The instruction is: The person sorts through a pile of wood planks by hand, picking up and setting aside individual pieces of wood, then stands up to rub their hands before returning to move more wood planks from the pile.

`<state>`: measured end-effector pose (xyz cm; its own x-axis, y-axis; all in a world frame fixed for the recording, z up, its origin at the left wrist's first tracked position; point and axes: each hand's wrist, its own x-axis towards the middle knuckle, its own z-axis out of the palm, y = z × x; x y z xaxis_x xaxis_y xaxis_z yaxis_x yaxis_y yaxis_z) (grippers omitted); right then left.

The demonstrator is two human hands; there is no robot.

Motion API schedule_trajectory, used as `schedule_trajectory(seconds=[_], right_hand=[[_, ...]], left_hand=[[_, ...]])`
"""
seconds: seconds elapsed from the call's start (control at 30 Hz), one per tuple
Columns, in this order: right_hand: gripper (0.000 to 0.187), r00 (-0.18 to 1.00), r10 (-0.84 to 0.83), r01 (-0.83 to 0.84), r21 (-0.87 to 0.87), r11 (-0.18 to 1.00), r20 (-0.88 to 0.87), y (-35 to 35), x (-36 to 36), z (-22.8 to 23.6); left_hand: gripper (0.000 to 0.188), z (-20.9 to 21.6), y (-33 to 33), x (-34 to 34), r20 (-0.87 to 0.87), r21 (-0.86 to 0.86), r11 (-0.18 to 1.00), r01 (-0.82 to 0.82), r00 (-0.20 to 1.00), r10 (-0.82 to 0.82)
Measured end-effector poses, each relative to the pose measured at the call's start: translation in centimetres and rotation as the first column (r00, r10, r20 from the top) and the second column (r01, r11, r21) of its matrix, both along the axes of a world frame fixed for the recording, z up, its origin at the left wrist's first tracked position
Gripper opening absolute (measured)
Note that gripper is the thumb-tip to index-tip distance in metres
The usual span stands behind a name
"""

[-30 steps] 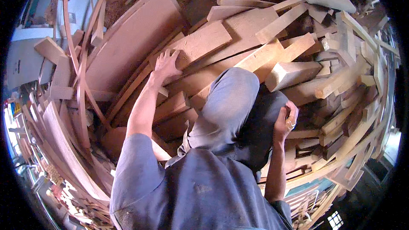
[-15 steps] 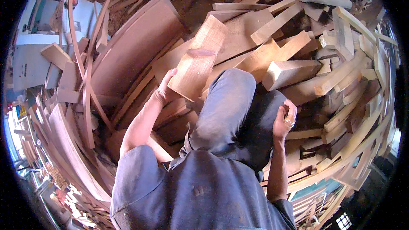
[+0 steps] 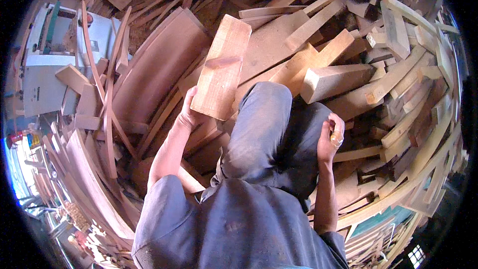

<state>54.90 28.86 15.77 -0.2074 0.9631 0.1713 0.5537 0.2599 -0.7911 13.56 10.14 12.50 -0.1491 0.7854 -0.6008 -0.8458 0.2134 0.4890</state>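
Note:
My left hand point(image 3: 188, 111) grips a short, thick wooden block point(image 3: 222, 65) near its lower left corner. The block is tilted up beside my raised left knee, with a dark band across its face. My right hand point(image 3: 330, 137) is closed with curled fingers beside my right knee. Something small, yellowish and shiny shows at those fingers, and I cannot make out what it is. Just past my knees lie a squared timber offcut point(image 3: 337, 81) and a lighter wooden piece point(image 3: 313, 62).
Wide brown boards point(image 3: 157, 62) lean at the far left, with thin curved strips point(image 3: 108, 114) beside them. Behind those stands a pale machine point(image 3: 47, 77). Stacked offcuts point(image 3: 398, 82) fill the right side, and a long curved board point(image 3: 89, 179) runs along the left.
The wooden block has swung more upright and slightly left in my left hand, showing more of its broad face. My right hand stays closed by the knee. The whole view has shifted a little.

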Motion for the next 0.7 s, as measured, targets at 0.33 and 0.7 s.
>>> schedule_trajectory(seconds=[0.33,0.7], right_hand=[[0.031,1.0,0.001,-0.001,-0.01,1.0,0.001,0.0,0.0,0.2],[0.025,1.0,-0.013,0.012,-0.065,0.998,-0.013,-0.1,0.2,0.6]], left_hand=[[0.082,0.1,0.6,2.0,-0.213,-0.186,0.971,0.15,0.959,-0.189],[0.09,3.5,4.3,3.8,-0.866,-0.459,0.882,-0.112,-0.165,-0.472]])
